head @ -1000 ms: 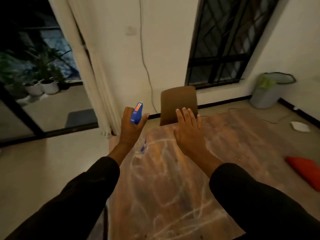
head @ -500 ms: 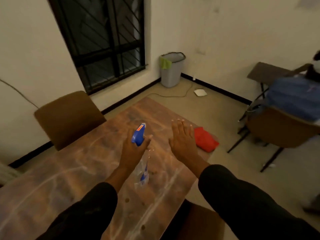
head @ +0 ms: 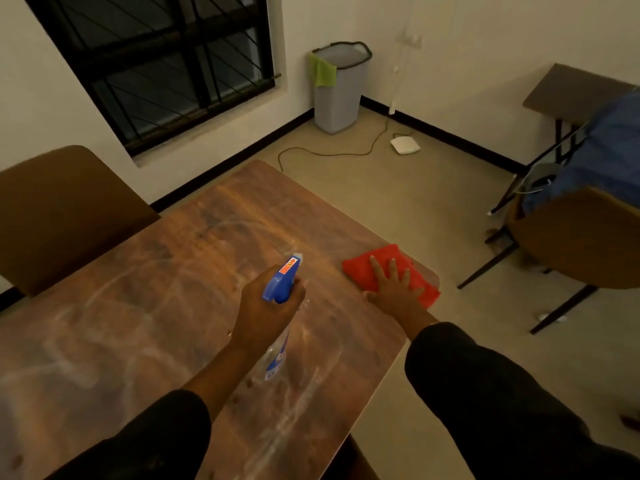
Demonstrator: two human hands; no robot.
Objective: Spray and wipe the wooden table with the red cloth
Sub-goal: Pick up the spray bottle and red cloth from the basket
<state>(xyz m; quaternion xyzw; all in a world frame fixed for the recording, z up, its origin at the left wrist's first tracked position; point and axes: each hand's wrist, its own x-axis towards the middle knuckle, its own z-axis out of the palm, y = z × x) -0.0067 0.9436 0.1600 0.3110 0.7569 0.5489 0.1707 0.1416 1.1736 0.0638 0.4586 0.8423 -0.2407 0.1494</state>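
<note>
Head view, near to far. Two dark sleeves enter from the bottom edge of the frame. Left hand, centre of frame, is closed around the neck of a spray bottle; the blue trigger head points toward the upper right, the clear body hangs below the hand above the wooden table. Whether a finger presses the trigger cannot be told. Right hand, just right of centre, lies flat with fingers spread, palm down on the red cloth; it presses but does not grip. Cloth sits folded at the table's right-hand corner, its edge slightly overhanging. Tabletop shows pale smeared streaks across the lower left and centre. Brown chair back stands at the left edge, against the table's far side. Grey waste bin, green fabric over its rim, occupies the upper-centre corner by the barred window. White flat device with a cable lies on the floor nearby.
</note>
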